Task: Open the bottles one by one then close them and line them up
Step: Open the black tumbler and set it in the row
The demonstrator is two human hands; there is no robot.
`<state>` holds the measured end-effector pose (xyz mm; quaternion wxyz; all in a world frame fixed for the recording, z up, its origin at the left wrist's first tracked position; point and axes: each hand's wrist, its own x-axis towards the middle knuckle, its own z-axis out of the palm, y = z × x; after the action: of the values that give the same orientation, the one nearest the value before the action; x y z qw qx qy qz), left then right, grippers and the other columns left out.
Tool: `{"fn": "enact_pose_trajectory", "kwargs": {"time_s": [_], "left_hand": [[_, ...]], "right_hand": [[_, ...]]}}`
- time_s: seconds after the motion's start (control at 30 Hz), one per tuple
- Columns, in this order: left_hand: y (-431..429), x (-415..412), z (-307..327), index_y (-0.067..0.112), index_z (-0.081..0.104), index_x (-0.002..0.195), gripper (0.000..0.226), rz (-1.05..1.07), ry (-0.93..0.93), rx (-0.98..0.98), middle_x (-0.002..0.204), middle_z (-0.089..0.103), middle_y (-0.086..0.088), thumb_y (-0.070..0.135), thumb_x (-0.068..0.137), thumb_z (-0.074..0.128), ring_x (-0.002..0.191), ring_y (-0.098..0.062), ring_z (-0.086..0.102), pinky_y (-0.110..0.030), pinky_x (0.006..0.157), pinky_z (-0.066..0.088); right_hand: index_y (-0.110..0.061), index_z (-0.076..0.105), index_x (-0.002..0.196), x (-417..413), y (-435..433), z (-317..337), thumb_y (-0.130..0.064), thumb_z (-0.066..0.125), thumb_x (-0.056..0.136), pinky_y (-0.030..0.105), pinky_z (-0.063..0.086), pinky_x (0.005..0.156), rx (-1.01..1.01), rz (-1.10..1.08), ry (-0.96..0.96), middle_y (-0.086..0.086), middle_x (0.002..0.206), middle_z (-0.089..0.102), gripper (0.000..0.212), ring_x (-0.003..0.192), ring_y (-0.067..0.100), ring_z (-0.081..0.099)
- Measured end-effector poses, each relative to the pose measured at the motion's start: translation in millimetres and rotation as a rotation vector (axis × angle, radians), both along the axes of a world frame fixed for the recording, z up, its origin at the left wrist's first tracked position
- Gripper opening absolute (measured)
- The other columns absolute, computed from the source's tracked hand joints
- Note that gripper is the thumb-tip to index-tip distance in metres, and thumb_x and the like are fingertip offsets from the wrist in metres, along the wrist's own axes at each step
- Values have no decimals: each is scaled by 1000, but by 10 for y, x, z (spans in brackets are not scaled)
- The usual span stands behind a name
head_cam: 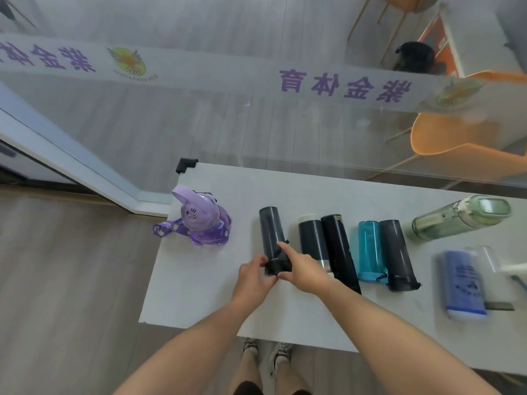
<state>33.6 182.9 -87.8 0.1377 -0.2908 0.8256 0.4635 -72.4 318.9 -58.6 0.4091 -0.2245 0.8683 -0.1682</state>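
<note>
Bottles lay across the white table in the lower half of the frame. At the left stood a purple cartoon bottle. Right of it lay a smoky grey bottle; the left hand pinched its black cap, while the right hand gripped the same end, forefinger stretched along the body. Further right lay a dark flask, a black bottle, a teal bottle, another grey bottle, then a green bottle and a blurred blue bottle.
</note>
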Motion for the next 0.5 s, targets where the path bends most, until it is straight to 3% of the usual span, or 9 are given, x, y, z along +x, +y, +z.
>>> {"fn": "enact_pose_trajectory", "kwargs": {"time_s": [0.1, 0.27, 0.4, 0.5], "left_hand": [[-183, 22, 293, 35, 49, 117, 47, -35, 86, -42, 108, 58, 10, 47, 78, 73, 105, -11, 50, -31, 88, 47], [-467, -72, 706, 40, 49, 112, 44, -84, 205, -69, 101, 58, 14, 37, 76, 72, 98, -11, 54, -28, 84, 47], [-603, -252, 894, 42, 46, 118, 44, -126, 232, -128, 106, 60, 10, 40, 81, 70, 96, -9, 55, -28, 81, 49], [-676, -381, 935, 42, 45, 125, 45, -175, 273, -188, 114, 59, 5, 39, 85, 66, 102, -13, 54, -33, 87, 50]], "right_hand": [[-45, 18, 154, -75, -55, 247, -44, 70, 89, 28, 52, 75, -97, -177, -223, 3, 130, 63, 84, 94, 18, 63], [-35, 32, 153, -210, -175, 628, -50, 57, 95, 24, 44, 51, -184, -287, -286, -3, 90, 62, 65, 57, 11, 50], [-31, 46, 145, -245, -305, 698, -56, 45, 98, 28, 46, 54, -263, -402, -293, 4, 99, 70, 54, 53, 13, 51], [-24, 62, 123, -283, -417, 735, -54, 36, 101, 29, 45, 56, -335, -493, -322, 11, 94, 71, 45, 53, 15, 50]]}}
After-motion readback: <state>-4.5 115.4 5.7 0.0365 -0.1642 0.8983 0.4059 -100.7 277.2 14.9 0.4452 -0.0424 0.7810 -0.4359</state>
